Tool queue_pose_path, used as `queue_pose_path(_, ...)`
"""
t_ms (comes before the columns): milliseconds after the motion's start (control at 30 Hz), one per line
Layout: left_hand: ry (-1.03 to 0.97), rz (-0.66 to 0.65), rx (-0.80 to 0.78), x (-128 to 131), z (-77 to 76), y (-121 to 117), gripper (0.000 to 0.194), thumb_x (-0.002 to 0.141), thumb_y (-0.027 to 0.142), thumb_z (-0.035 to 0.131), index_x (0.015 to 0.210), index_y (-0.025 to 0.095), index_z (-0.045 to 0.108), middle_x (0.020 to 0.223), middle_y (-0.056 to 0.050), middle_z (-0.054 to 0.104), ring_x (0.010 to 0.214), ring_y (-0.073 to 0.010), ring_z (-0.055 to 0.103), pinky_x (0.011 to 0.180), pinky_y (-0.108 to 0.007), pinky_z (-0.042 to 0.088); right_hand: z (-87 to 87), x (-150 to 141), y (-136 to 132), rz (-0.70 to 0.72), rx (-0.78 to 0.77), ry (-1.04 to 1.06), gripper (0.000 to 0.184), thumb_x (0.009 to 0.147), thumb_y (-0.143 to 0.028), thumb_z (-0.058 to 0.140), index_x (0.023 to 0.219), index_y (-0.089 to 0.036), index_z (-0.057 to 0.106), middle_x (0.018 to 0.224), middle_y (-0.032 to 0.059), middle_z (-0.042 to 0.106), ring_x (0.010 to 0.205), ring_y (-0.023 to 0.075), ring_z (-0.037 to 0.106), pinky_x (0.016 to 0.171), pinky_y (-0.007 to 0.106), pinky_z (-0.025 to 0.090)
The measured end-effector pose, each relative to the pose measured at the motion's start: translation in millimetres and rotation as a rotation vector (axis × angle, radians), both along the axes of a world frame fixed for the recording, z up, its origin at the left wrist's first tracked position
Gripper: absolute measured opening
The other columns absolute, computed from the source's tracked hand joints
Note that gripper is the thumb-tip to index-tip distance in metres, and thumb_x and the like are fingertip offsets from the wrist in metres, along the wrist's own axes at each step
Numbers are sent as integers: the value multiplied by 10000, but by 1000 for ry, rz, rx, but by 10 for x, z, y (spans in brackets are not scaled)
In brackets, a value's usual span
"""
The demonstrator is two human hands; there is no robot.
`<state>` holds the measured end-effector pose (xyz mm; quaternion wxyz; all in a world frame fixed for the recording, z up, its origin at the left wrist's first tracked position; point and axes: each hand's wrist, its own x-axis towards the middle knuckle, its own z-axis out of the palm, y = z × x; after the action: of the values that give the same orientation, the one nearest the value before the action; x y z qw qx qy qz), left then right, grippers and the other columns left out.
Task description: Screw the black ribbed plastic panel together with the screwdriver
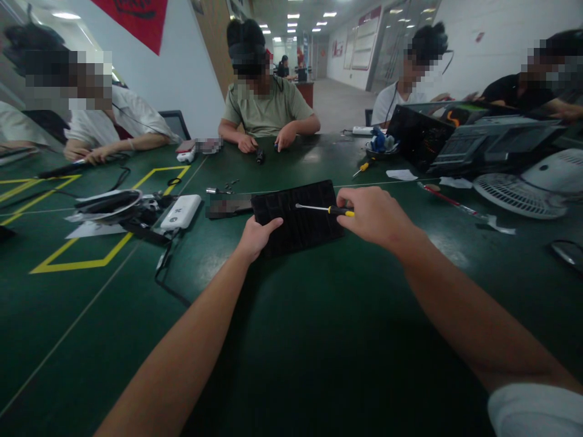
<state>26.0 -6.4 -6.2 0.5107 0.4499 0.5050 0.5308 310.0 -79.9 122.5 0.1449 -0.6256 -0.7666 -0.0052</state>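
Observation:
A flat black rectangular panel point(300, 235) with raised ribs or recesses is tilted in front of me, just over the green table. My left hand point(255, 238) is closed on its left edge, thumb lying on top. In my right hand point(376, 213) is a screwdriver point(336, 210) with a black and yellow handle, its metal shaft pointing left across the panel. Whether the tip touches the panel, I cannot tell. Small metal parts point(224, 189) lie beyond the panel's left side, near a dark flat object point(224, 207) that is partly blurred.
To the left are a white power bank point(181, 212) with a cable and a pile of papers and wires point(112, 209). Another yellow screwdriver point(363, 167), a white fan point(521, 188) and a computer case point(483, 142) stand at the right. Several people sit around the green table point(319, 340).

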Motion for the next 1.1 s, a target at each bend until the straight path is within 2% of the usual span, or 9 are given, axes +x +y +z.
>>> queue_pose_path(367,20,19,8,7,2,4,448,670,285,1011,1061,182,821,1153,-126,870,1170,-377,818,1157,-604,607,21,-26,-34,-16,45,-22,186,981,-322,720,1093,-231,836,1066,111,829,951,306,729,694,395,374)
queue_pose_path(800,14,1,9,-5,2,-2,484,661,310,1017,1084,184,817,1161,-116,874,1173,-374,816,1152,-596,612,102,-72,-72,-92,-41,-96,383,1087,-453,590,1219,-244,882,1187,145,840,1069,363,759,777,430,493)
queue_pose_path(967,10,-8,14,0,16,-17,479,667,313,1017,1083,181,820,1174,-127,870,1182,-377,815,1151,-600,612,100,-76,-53,-105,-105,-106,455,1125,-466,485,1145,-205,857,1125,174,827,1016,352,749,783,439,494)
queue_pose_path(1100,5,-4,2,20,57,-49,462,676,298,1011,1081,183,820,1172,-130,868,1184,-378,816,1157,-605,608,68,-64,-26,-87,-121,-83,421,1138,-456,450,1181,-214,792,1101,170,813,988,346,735,751,427,452)
